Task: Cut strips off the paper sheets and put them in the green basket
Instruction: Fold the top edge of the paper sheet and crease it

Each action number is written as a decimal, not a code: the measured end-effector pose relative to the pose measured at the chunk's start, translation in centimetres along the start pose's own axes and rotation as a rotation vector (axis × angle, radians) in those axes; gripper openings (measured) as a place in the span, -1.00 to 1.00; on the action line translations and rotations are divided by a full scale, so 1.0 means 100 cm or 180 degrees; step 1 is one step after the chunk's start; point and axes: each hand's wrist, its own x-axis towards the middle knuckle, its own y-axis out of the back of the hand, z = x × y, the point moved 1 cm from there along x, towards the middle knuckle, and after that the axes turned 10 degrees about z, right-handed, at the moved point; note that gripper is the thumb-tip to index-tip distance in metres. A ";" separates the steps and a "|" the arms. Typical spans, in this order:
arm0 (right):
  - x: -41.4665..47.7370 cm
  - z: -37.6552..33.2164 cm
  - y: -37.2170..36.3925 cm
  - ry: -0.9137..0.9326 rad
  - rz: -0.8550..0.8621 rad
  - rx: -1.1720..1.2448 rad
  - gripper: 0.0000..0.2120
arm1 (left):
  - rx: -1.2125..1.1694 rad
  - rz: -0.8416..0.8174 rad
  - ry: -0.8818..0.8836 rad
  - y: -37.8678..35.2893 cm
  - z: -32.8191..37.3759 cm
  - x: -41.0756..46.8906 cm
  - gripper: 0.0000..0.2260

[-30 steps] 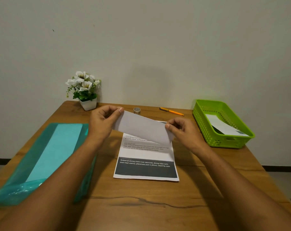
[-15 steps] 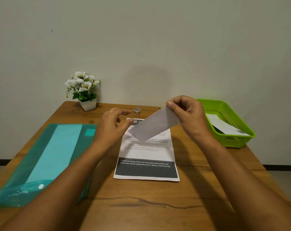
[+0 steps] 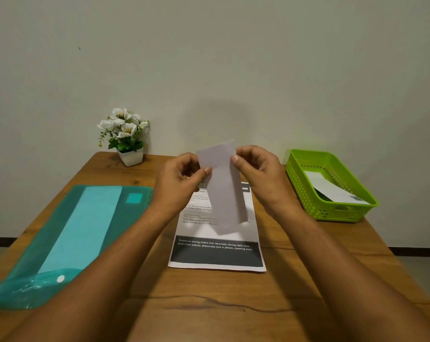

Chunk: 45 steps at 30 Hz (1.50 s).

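1. Wooden table point(image 3: 209, 304): 1 pc; lay under the printed sheet point(image 3: 216, 253) & all other items.
2. Teal folder point(image 3: 68, 233): 1 pc, flat, well to L of printed sheet, not touching it; pale blue insert visible thru cover.
3. Printed sheet: 1 pc, flat, text side up; dark band w/ white text at near end; far end partly hidden behind strip & hands.
4. Green basket point(image 3: 337, 213): 1 pc, perforated walls; to R of printed sheet, level w/ its far end, apart from it.
5. Paper strip point(image 3: 223, 188): 1 pc, blank side to camera; held in air over far half of printed sheet, approx. upright, lower end leaning slightly R.
6. L hand point(image 3: 181, 178): fingers curled, thumb & fingers pinched strip's L edge near top; over sheet's far L corner.
7. R hand point(image 3: 260, 174): fingers curled, pinched strip's R edge near top; over sheet's far R corner.
8. Potted white flowers point(image 3: 131, 156): 1 pc, white pot; beyond printed sheet, off to L.
9. White slip point(image 3: 332, 191): 1 pc, lay inside basket, R of printed sheet.
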 end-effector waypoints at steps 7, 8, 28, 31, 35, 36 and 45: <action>-0.004 0.004 -0.003 0.0193 -0.0243 -0.0278 -0.88 | -0.0209 -0.0029 0.0149 -0.001 0.010 -0.003 -0.77; -0.006 0.004 -0.004 0.0266 -0.0303 -0.0368 -0.88 | -0.0189 0.0005 0.0104 0.000 0.012 -0.001 -0.75; -0.015 0.041 0.004 0.0205 -0.0647 -0.0877 -0.89 | -0.0503 0.0360 0.0371 0.006 0.001 0.000 -0.91; -0.015 0.053 0.013 0.0077 -0.0626 -0.0928 -0.88 | -0.0499 0.0528 0.0535 0.009 -0.006 -0.001 -0.90; -0.016 0.067 0.027 -0.0141 -0.0648 -0.1040 -0.86 | -0.0467 0.0736 0.0764 0.012 -0.018 -0.002 -0.89; -0.016 0.071 0.031 -0.0186 -0.0645 -0.1020 -0.86 | -0.0469 0.0783 0.0822 0.012 -0.021 -0.003 -0.88; -0.024 0.085 0.054 -0.0786 -0.0135 -0.0840 -0.87 | -0.0313 0.0652 0.1434 0.008 -0.061 -0.025 -0.91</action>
